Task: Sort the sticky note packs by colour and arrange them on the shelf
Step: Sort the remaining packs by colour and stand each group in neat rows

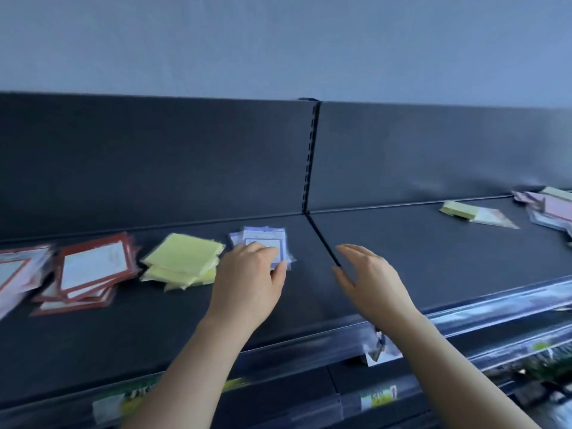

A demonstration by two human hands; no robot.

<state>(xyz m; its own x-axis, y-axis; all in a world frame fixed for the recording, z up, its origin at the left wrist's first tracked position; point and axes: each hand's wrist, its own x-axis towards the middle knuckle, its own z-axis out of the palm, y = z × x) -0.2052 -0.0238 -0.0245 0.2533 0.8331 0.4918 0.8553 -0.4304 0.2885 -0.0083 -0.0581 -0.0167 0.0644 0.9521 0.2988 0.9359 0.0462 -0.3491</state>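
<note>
Two bare forearms rise from the bottom edge of the frame towards a dark shelf point(433, 258). Below them, along the shelf's front edge, runs a clear price strip point(495, 308) with a paper tag point(380, 351) hanging from it. Blurred green and yellow labels point(377, 397) sit on the level beneath.

The left hand point(247, 274), at centre frame, lies on a blue stack point(263, 239) of sticky note packs. Its fingers are bent over the top pack and its thumb is against the near right edge, so it holds that stack. The right hand point(368, 274), just right of centre, hovers above the bare shelf with fingers spread wide and relaxed, holding nothing. It is over the seam where two shelf boards meet.

To the left of the blue stack, in a row along the shelf, lie a loose yellow stack point(182, 261), then a fanned red stack point(93, 267). A pale pink stack point(15, 274) is cut off by the left edge. The stacks sit near one another; the pictures do not show whether they touch.

At the right of the frame, well apart from the hands, a single yellow pack point(461, 209) lies beside a pale pack point(492, 218). Further right is a mixed heap point(554, 209) of pink, blue and yellow packs.

Behind stands a dark back panel point(154, 156), split by a slotted upright post point(311, 156), under a grey-blue wall point(278, 41).
</note>
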